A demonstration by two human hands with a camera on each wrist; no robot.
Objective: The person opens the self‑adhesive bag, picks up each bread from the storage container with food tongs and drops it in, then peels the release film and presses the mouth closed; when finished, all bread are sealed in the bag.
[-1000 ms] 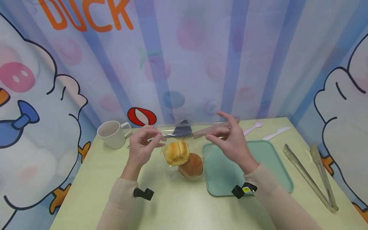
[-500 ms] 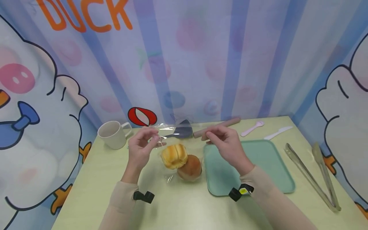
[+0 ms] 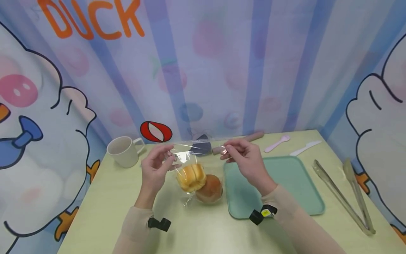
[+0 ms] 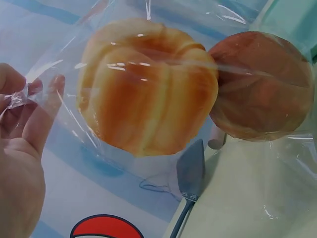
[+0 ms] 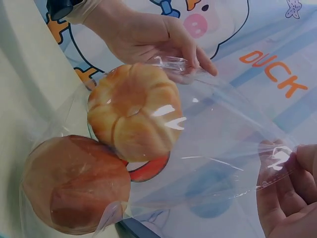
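Both hands hold up a clear plastic bag [image 5: 223, 173] with two bread rolls inside. The left hand [image 3: 155, 169] pinches the bag's left upper corner between thumb and fingers. On the opposite side, the right hand [image 3: 248, 162] pinches the right upper corner, the film bunched at its fingertips. A yellow segmented roll [image 3: 191, 177] hangs in the bag to the left, touching a round brown bun [image 3: 210, 189] at its lower right. In the left wrist view the segmented roll [image 4: 148, 94] is seen through the film, beside the brown bun [image 4: 262, 87].
A green tray [image 3: 279, 187] lies on the right, with metal tongs [image 3: 340, 194] beyond it. A white mug [image 3: 123, 151] stands at the back left. Behind the bag are a dark spatula [image 3: 201, 145] and a pinkish rod [image 3: 253, 136]; a pink spoon [image 3: 277, 144] and white knife [image 3: 305, 147] lie nearby.
The right hand has moved left and down, its spread thumb and finger closing on the bag's corner. The rolls hang slightly lower; the left hand has moved little.
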